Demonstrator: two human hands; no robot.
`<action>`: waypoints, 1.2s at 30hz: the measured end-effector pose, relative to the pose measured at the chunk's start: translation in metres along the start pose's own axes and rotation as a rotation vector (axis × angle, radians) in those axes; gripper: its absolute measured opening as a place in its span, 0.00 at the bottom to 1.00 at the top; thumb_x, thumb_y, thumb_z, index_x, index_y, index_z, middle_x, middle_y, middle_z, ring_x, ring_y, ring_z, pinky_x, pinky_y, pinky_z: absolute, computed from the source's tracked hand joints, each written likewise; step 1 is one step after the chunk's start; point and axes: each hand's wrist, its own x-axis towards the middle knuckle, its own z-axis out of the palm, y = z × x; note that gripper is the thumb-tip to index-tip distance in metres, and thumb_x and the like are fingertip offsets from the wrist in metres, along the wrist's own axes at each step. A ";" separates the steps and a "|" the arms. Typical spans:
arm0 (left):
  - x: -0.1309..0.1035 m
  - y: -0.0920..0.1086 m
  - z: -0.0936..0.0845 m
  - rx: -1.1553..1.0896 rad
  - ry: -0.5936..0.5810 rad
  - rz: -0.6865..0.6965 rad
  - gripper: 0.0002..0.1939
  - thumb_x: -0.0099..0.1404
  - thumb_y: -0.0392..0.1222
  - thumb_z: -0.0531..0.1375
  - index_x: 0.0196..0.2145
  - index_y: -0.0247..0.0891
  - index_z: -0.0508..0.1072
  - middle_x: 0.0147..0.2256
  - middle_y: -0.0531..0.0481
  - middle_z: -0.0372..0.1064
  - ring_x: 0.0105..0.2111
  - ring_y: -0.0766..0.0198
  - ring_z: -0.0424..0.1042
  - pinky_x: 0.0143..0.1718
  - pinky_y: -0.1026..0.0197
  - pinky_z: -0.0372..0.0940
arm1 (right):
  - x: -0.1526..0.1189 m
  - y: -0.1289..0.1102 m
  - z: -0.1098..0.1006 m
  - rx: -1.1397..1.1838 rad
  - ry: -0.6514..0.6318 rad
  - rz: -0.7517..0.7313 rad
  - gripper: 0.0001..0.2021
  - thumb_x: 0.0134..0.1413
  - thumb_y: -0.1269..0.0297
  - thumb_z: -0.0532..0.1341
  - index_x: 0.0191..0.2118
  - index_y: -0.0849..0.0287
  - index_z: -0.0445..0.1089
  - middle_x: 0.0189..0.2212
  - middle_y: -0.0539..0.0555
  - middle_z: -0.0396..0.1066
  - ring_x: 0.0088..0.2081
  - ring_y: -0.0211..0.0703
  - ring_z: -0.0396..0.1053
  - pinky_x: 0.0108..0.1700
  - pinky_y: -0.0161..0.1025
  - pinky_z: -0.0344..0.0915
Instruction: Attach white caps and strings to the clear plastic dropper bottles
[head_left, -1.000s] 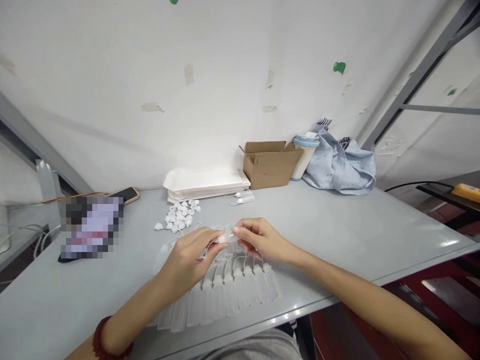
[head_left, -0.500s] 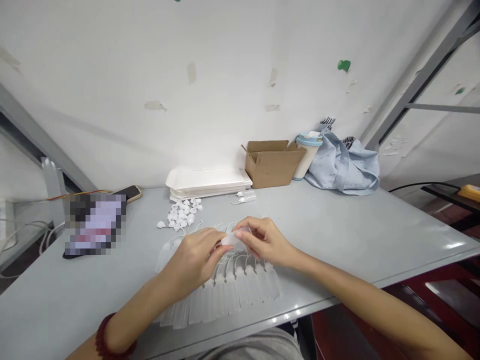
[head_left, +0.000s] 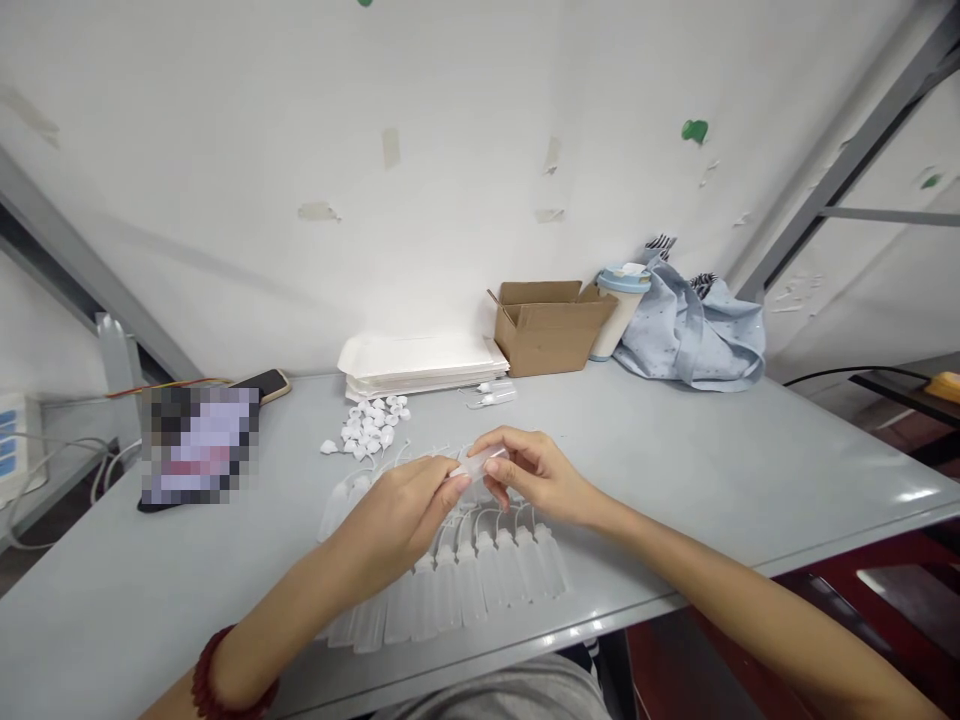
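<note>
A small translucent plastic bottle point(head_left: 480, 463) is held nearly level above the table, between my two hands. My left hand point(head_left: 411, 505) pinches its left end with thumb and fingertips. On the other end, my right hand point(head_left: 536, 478) grips it between thumb and index finger, the other fingers curled beneath. Below them lies a row of similar clear bottles point(head_left: 471, 585) with thin looped cords at their tops. More bottles lie behind, partly covered by my hands. Beyond my left hand is a pile of small white caps point(head_left: 367, 428).
White flat cartons point(head_left: 420, 358) are stacked by the wall beside an open cardboard box point(head_left: 551, 335). Two more bottles point(head_left: 495, 395) lie in front. Farther right stand a lidded cup point(head_left: 619, 310) and a blue cloth bag point(head_left: 694, 340). A blurred-out phone-like item point(head_left: 202, 445) lies left.
The bottle in my hands has turned slightly, its right end now higher and more exposed. My right fingers have shifted along it. The whole view has moved slightly.
</note>
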 end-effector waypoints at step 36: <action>0.046 -0.109 -0.012 0.292 0.248 -0.126 0.17 0.62 0.43 0.49 0.44 0.36 0.71 0.44 0.44 0.72 0.47 0.51 0.64 0.47 0.51 0.61 | 0.032 0.056 -0.067 -1.084 0.211 0.086 0.16 0.61 0.69 0.51 0.52 0.63 0.66 0.40 0.62 0.67 0.43 0.49 0.65 0.42 0.43 0.63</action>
